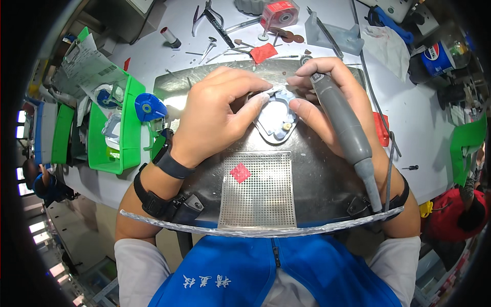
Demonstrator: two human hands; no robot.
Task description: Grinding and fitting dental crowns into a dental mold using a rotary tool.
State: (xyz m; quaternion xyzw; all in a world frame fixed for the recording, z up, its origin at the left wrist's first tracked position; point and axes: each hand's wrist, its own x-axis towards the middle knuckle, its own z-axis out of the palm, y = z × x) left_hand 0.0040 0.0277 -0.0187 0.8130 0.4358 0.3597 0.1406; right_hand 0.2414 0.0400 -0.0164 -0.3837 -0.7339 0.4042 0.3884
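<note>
In front of me, both hands meet at a pale grey-white moulded piece that looks like a dental cast [276,116], with a small yellowish spot near its lower right. My left hand [217,105] has thumb and fingers closed on its upper left edge. My right hand [335,97] wraps a grey rotary handpiece [345,120], whose cable end points down toward my right forearm. The thumb of that hand lies at the cast's right side. Fingers cover the cast's upper edge, and I cannot make out a bit at the handpiece's far end.
Below the cast, a perforated metal plate [258,192] bears a red scrap [240,173]. A green bin [130,128] and a blue tape roll [151,107] stand left. Pliers [210,15], small tools and a grey holder [335,38] lie beyond. The cord [372,92] runs down the right.
</note>
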